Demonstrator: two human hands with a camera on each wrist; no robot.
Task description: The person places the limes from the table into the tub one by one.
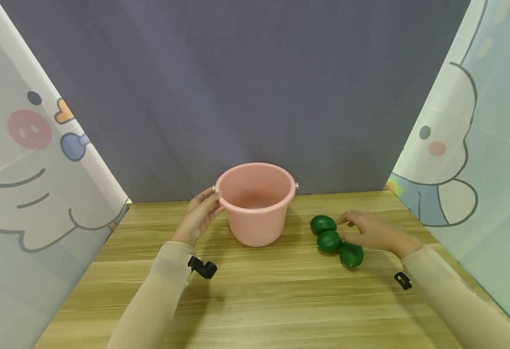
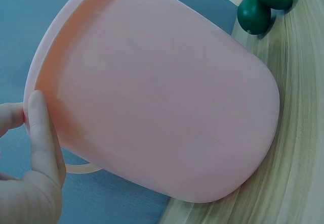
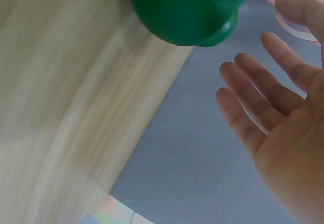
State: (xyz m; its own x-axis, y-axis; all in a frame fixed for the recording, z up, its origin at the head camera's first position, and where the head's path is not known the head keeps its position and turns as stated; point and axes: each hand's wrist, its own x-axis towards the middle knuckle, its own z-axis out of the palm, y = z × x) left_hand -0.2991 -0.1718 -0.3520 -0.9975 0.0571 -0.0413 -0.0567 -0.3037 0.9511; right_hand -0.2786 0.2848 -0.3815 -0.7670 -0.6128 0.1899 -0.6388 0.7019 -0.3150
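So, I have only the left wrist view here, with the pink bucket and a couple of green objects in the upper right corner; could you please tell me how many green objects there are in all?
Observer: The head view shows three green objects, close together on the wooden table.

Operator: Thank you; could you also tell me whether any of them is in the person's grip?

Observer: None is; the right wrist view shows the right hand near them with its fingers holding nothing.

Operator: And which way does the bucket's mouth face, please?

Observer: In the head view, the pink bucket has its mouth facing upward.
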